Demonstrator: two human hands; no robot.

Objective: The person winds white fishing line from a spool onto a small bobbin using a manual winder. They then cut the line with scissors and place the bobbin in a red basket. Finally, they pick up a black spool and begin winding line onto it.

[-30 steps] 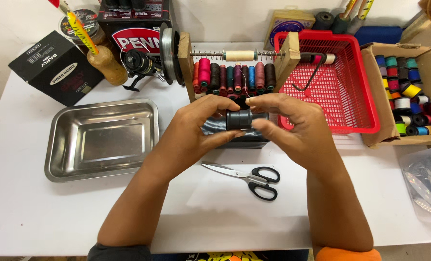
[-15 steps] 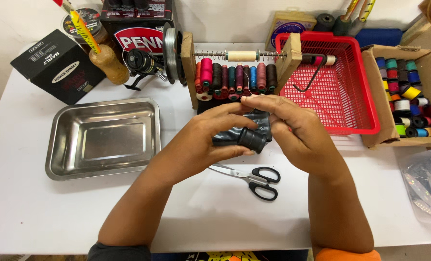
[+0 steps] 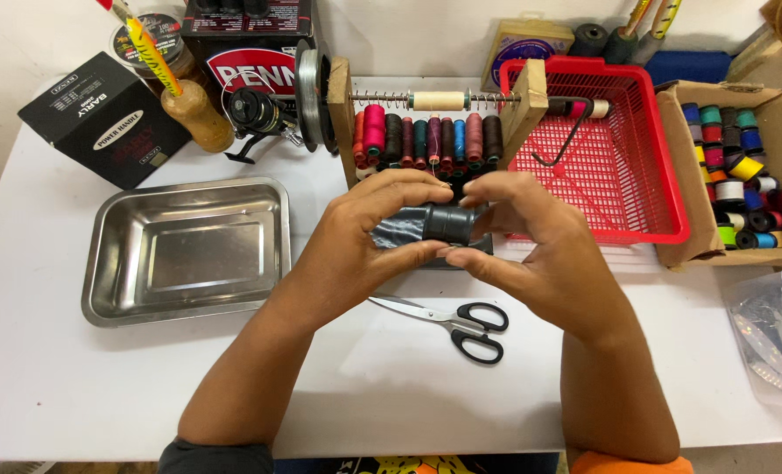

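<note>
Head view: dark grey spool (image 3: 448,222), half-unwrapped, lies sideways between 2 hands.

Even, bright overhead light; white table (image 3: 75,386) slightly washed out. Soft shadows under both forearms. Mild glare in steel tray (image 3: 185,254). Sharp focus centre; slight wide-angle bending at edges.

tray (image 3: 110,263) left, scissors (image 3: 448,320) centre, basket (image 3: 663,193) right
</note>
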